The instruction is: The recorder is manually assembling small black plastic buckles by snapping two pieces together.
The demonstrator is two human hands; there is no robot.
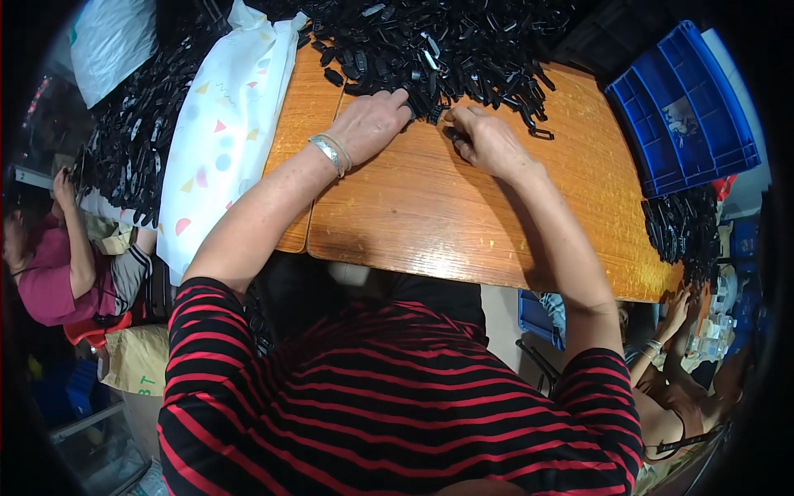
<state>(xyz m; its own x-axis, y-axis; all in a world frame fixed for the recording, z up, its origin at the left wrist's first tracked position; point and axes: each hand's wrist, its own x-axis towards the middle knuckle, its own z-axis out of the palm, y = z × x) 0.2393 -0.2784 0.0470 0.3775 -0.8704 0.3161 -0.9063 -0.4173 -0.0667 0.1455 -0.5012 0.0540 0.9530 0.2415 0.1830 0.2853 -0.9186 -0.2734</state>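
Observation:
A big heap of small, long black plastic pieces (463, 50) covers the far part of the wooden table (397, 215). Some of them have an open loop shape; their exact kind is too small to tell. At the heap's near edge, my left hand (370, 124) has its fingers bent and drawn together, the tips beside the black pieces. My right hand (490, 140) is just to its right, fingers curled in toward the thumb. What either hand holds is hidden or too small to make out. One loop-shaped piece (542, 133) lies apart to the right.
A white patterned plastic sheet (223, 140) lies along the left, with more black pieces (136, 149) beyond it. At the right stands a tilted blue crate (691, 112), near another pile of black pieces (682, 231). Other people sit at left (74, 264) and right (670, 397).

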